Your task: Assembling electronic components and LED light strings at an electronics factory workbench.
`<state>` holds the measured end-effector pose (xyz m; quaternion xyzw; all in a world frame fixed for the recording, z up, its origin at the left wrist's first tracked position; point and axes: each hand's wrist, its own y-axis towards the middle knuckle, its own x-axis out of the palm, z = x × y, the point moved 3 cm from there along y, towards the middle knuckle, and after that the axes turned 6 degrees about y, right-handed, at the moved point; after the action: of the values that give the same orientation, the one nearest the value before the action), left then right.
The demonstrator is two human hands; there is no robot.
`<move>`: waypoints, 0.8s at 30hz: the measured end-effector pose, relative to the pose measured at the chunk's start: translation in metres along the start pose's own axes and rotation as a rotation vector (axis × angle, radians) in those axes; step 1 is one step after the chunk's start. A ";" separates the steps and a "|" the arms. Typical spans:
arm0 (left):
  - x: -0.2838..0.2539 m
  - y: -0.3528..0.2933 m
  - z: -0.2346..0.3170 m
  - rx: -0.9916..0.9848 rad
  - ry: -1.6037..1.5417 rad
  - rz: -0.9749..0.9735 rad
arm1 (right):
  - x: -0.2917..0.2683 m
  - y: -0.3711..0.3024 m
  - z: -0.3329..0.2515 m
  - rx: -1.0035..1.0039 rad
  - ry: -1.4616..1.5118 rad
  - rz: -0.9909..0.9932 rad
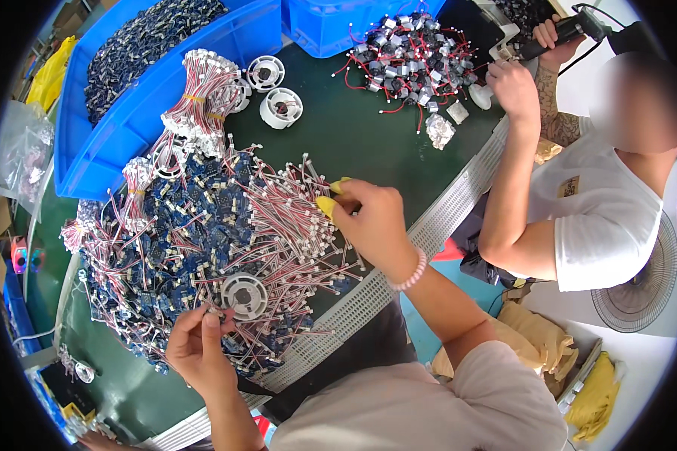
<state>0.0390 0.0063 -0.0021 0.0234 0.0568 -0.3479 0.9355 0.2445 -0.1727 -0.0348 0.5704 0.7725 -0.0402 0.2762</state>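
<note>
My left hand (203,349) is closed in a pinch at the near side of a heap, with a small dark part (220,312) at its fingertips, too small to make out fully. Beside it, a round white plastic ring holder (244,297) lies on the heap. The heap mixes small blue circuit boards (188,199) with red-and-white wire leads (289,214) ending in white connectors. At the right edge of the leads is my right hand (372,225), yellow covers on thumb and index finger. Those two tips look slightly apart, touching or nearly touching the lead ends.
Blue bins (139,101) stand at the back; the left one holds dark small parts. Bundled leads (203,94) and white round holders (280,108) lie beside it. Across the green table (327,124), a person (602,203) handles a tool near a pile of small motors (417,64).
</note>
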 end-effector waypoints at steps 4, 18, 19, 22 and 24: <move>-0.005 -0.002 -0.008 -0.076 -0.047 0.062 | 0.004 0.008 0.002 0.066 0.122 -0.027; 0.004 0.012 -0.006 -0.249 -0.366 -0.106 | 0.037 -0.044 -0.080 0.096 0.619 -0.591; 0.002 0.011 -0.005 -0.254 -0.369 -0.090 | 0.046 -0.051 -0.088 -0.004 0.590 -0.651; 0.000 0.011 -0.004 -0.200 -0.243 -0.137 | 0.063 -0.059 -0.083 0.027 0.640 -0.655; 0.000 0.012 -0.004 -0.213 -0.220 -0.128 | 0.068 -0.058 -0.080 0.035 0.705 -0.589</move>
<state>0.0458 0.0157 -0.0057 -0.1177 -0.0083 -0.3993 0.9092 0.1482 -0.1040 -0.0145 0.3097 0.9478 0.0665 -0.0366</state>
